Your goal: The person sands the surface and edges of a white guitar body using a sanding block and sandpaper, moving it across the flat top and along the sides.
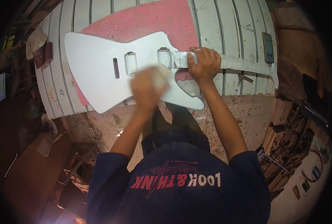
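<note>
A white electric guitar body (102,63) with an angular outline lies flat on a pink sheet over a slatted table. Its pickup cavities are covered in pale tape, and a narrow dark slot is cut beside them. The pale, wrapped-looking neck (244,64) stretches to the right. My right hand (205,63) is closed around the neck near the body joint. Over the middle of the body, my left hand (147,89) is smeared by motion. It presses a pale pad (161,75) on the white surface; whether that is cloth or abrasive paper I cannot tell.
The pink sheet (143,22) covers part of the white slatted table (233,84). A phone (267,47) and a small metal piece (245,78) lie toward the right. Reddish-brown folded sheets (43,55) sit at the left edge. Wood scraps (291,138) are piled at lower right.
</note>
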A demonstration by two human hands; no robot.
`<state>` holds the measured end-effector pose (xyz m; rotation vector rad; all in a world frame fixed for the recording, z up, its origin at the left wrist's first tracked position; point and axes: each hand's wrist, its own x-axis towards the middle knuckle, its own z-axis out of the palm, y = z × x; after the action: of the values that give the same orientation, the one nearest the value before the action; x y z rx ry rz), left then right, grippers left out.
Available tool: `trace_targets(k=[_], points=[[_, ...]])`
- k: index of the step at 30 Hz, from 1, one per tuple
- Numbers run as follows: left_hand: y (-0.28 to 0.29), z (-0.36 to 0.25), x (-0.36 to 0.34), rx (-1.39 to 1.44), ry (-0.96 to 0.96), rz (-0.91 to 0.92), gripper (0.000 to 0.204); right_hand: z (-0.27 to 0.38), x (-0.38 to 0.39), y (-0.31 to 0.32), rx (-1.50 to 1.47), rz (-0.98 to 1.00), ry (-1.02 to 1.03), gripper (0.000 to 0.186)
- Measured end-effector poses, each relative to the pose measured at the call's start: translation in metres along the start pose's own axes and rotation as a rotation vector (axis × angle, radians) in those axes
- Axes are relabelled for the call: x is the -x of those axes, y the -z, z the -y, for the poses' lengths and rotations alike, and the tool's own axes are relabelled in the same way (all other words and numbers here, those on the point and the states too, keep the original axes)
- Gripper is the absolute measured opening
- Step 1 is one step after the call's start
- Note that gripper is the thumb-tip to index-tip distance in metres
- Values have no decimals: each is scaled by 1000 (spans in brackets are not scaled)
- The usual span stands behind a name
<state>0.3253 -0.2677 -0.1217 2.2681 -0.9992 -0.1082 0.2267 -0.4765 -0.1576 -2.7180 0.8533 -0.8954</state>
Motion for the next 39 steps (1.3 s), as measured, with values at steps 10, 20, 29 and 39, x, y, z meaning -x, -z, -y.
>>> trace_targets(k=[10,20,29,39], points=[[11,5,-12,-51,57,-61,60,0,-2,0,19,-18,22,35],[14,17,-13,9,65,-118,58,1,-2,0,14,-31,33,35],[15,20,-3,72,29,-111,56,1,-2,-1,4,-24,23,35],[9,19,15,12,-114,-103,45,2,-5,1,28,-12,52,32]])
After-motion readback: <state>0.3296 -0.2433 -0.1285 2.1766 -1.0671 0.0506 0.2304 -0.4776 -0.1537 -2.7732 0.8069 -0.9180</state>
